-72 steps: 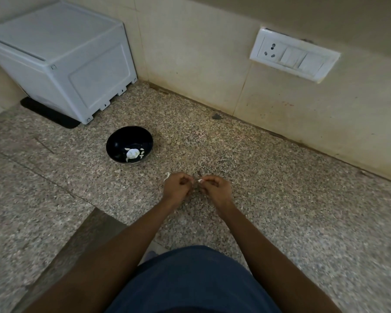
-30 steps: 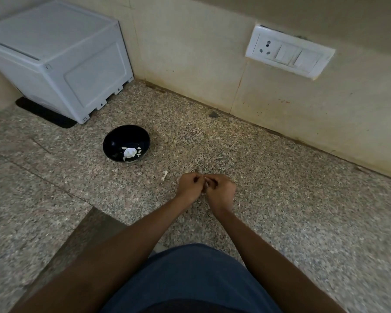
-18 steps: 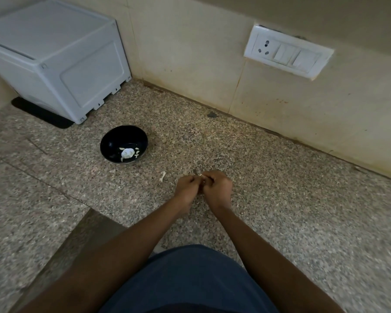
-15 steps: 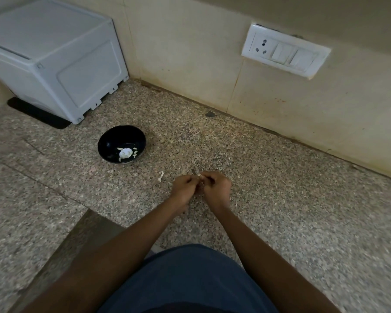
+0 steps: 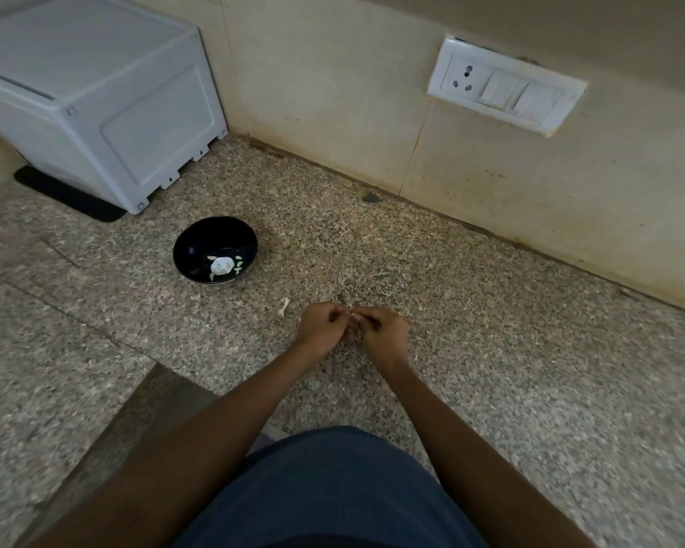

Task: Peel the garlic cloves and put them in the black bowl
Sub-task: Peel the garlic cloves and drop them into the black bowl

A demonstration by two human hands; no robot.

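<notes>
My left hand [image 5: 322, 328] and my right hand [image 5: 384, 330] meet fingertip to fingertip low over the granite counter [image 5: 491, 350]. Between them they pinch a small pale garlic clove [image 5: 351, 313], of which only a sliver shows. The black bowl [image 5: 198, 243] sits on the counter to the upper left of my hands, well apart from them. White garlic pieces [image 5: 222, 265] lie in the bowl's bottom.
A scrap of white garlic skin [image 5: 284, 304] lies on the counter just left of my left hand. A grey plastic box [image 5: 95, 96] stands at the back left against the wall. A white socket and switch plate [image 5: 505, 85] is on the tiled wall.
My hands stay together on the clove, fingers shifting only slightly. The view has drifted a little, so the bowl sits slightly farther left.
</notes>
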